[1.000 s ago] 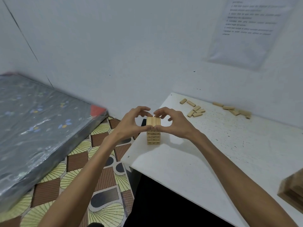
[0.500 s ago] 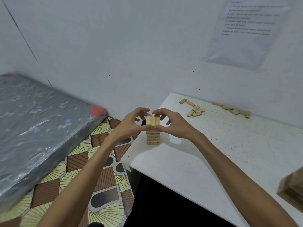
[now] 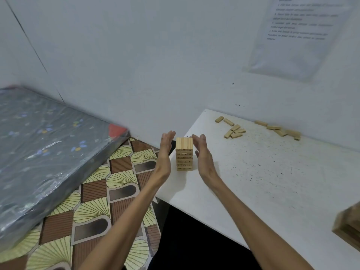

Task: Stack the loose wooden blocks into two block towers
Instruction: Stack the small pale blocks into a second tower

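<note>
A short tower of wooden blocks stands near the left corner of the white table, several layers high with numbers on its faces. My left hand is flat and upright beside the tower's left side, fingers straight. My right hand mirrors it on the right side, palm facing the tower. Both sit a small gap off the blocks. Several loose wooden blocks lie at the far edge by the wall, with more loose blocks further right.
A wooden box juts in at the right edge of the table. A plastic-wrapped mattress lies on the patterned floor to the left. The wall rises just behind the table, with a printed sheet taped up.
Both hands have let go of the tower's top, where their fingertips were pinching. They have opened flat and dropped to flank the tower's sides. The tower stands unmoved.
</note>
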Demonstrator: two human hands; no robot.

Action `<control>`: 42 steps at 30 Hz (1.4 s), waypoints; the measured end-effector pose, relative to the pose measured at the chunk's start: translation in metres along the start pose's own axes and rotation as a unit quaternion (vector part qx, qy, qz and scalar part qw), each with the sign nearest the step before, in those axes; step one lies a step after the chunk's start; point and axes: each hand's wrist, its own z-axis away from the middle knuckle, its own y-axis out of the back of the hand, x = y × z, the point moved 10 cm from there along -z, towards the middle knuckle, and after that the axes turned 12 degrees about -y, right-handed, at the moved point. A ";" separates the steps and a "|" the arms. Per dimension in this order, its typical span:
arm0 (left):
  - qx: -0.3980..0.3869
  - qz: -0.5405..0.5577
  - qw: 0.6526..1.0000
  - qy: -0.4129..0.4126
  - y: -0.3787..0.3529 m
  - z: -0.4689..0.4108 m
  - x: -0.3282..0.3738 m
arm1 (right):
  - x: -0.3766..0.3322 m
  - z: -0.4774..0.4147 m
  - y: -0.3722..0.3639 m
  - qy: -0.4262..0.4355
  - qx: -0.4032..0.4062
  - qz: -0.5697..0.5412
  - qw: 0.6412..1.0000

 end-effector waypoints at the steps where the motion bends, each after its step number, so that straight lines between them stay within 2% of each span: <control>1: 0.010 0.007 1.000 0.007 -0.004 0.003 -0.001 | 0.003 0.002 -0.004 -0.005 0.002 -0.012 1.000; 6: 0.041 0.038 0.998 0.005 -0.014 0.004 -0.001 | 0.008 0.001 -0.014 -0.009 0.002 -0.039 0.999; 42: 0.055 0.067 0.996 0.020 -0.023 0.005 -0.011 | 0.012 0.000 -0.026 -0.020 0.004 -0.087 0.996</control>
